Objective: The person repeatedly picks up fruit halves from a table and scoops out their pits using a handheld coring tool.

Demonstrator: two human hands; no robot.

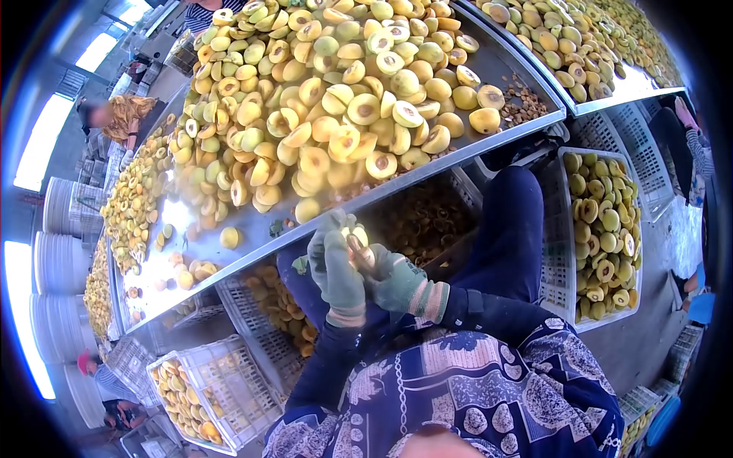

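My left hand [337,267], in a grey-green glove, is closed around a pale yellow fruit piece [357,233], which looks like a peach or apricot half. Right up against it, my gloved right hand [397,281] has its fingers pinched together at the fruit. A brownish shape shows between the hands; I cannot make out whether it is a tool or a fingertip. Both hands are above my lap, just in front of the metal table edge [427,169]. Beyond that edge lies a big heap of halved yellow fruit [313,114], some with hollow centres, others with brown ones.
A crate of fruit halves [563,252] stands right of my knee; another white crate [229,389] sits at lower left. Under the table edge is a container of dark brown bits [427,221]. Loose pits [523,103] lie on the table's right corner. Other people work at far left and right.
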